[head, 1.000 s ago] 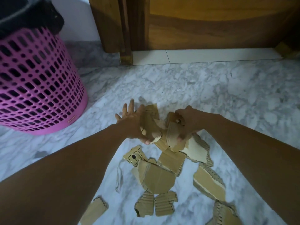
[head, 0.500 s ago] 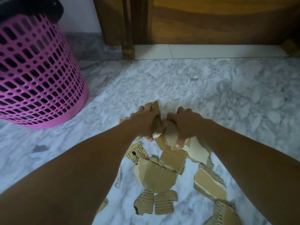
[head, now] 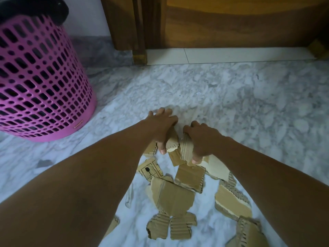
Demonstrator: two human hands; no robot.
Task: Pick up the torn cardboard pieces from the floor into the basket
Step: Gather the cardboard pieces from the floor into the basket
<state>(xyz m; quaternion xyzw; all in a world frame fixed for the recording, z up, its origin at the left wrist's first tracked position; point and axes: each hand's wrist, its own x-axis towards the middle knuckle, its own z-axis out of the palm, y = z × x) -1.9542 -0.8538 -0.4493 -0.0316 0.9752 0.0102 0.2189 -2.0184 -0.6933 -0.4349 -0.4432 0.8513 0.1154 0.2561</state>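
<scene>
Nearest me, torn cardboard pieces (head: 175,198) lie scattered on the marble floor (head: 231,104), just this side of my fingers; one scrap (head: 149,171) carries a printed black glass symbol. My left hand (head: 162,128) has its fingers curled round a bunched cardboard wad (head: 171,144), and my right hand (head: 203,139) grips a ribbed strip (head: 185,148) beside it. Well off to the left of my fingers stands the pink basket (head: 41,86), small lettering near its base unreadable. Beyond is a wooden door (head: 231,22).
</scene>
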